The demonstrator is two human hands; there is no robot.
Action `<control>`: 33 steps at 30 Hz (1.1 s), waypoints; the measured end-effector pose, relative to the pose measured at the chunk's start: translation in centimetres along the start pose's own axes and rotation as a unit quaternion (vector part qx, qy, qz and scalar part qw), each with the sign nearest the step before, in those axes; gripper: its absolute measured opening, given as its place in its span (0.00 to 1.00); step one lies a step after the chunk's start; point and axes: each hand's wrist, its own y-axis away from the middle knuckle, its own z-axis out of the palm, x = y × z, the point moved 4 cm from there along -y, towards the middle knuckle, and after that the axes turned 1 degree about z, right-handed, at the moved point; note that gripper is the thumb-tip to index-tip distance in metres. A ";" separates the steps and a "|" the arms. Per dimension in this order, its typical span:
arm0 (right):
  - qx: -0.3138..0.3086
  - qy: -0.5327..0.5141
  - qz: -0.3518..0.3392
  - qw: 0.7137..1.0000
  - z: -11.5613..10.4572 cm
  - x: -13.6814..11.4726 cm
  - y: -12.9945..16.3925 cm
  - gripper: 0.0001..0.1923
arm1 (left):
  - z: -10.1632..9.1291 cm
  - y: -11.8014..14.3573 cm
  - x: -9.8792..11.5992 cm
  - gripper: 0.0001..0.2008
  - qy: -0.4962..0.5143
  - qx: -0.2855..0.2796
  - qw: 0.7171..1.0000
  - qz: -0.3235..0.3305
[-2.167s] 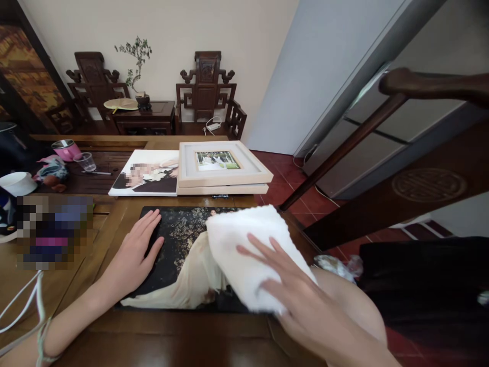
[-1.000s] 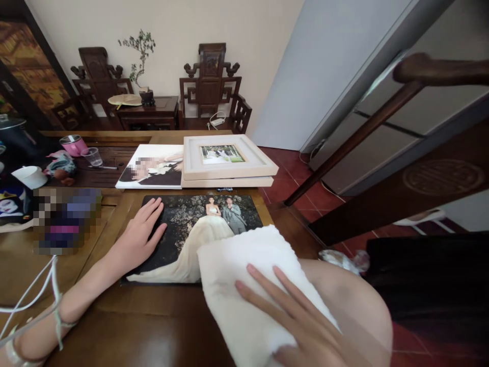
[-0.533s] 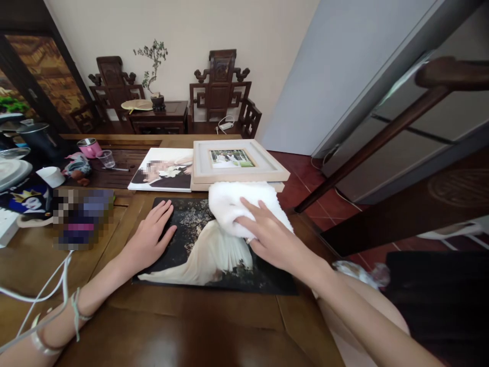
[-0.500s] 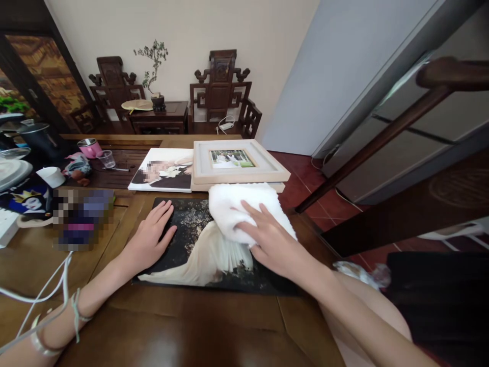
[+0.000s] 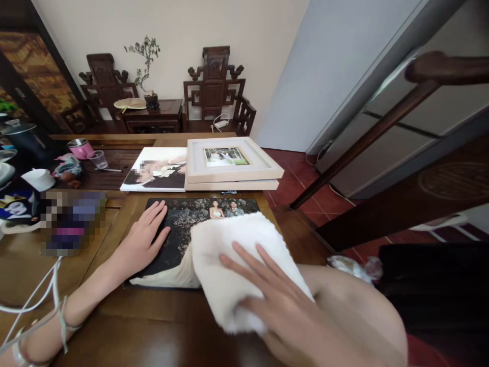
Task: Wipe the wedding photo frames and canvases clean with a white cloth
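Observation:
A dark photo panel (image 5: 173, 255) with a couple printed on it lies on the wooden table. My left hand (image 5: 147, 237) rests flat on its left edge, fingers stretched out. Over the panel's right part and past its near edge spreads a fluffy white cloth (image 5: 225, 244), covering much of the picture. My right hand (image 5: 275, 295) holds this cloth from above, fingers spread across it and the thumb partly tucked into a fold.
Behind the panel lie a white-edged photo print (image 5: 156, 171) and stacked light wood picture frames (image 5: 237, 173). At the left are a pink mug (image 5: 80, 148), a clear cup (image 5: 99, 160), a white cup (image 5: 38, 178) and white cables (image 5: 55, 285). A dark wooden chair (image 5: 367, 214) stands at the right.
My right hand has drawn the white cloth down toward me, uncovering the printed couple near the panel's top. My left hand has stayed on the panel. The view has shifted slightly right.

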 end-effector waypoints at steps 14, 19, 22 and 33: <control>0.011 -0.031 -0.021 0.999 1.8 -1.0 -3.0 0.17 | 0.1 0.2 -0.1 0.28 -0.005 0.023 1.000 0.010; 0.069 -0.062 -0.070 0.993 2.1 -3.3 -0.6 0.11 | 0.2 0.1 -0.2 0.29 -0.002 0.021 1.000 0.017; -0.007 -0.073 -0.023 0.997 1.7 -0.9 -2.8 0.21 | 0.2 0.1 -0.3 0.29 -0.003 0.011 1.000 0.013; -0.032 -0.028 0.070 0.997 0.9 3.9 -8.8 0.30 | 0.2 0.0 -0.1 0.29 0.001 0.009 1.000 0.014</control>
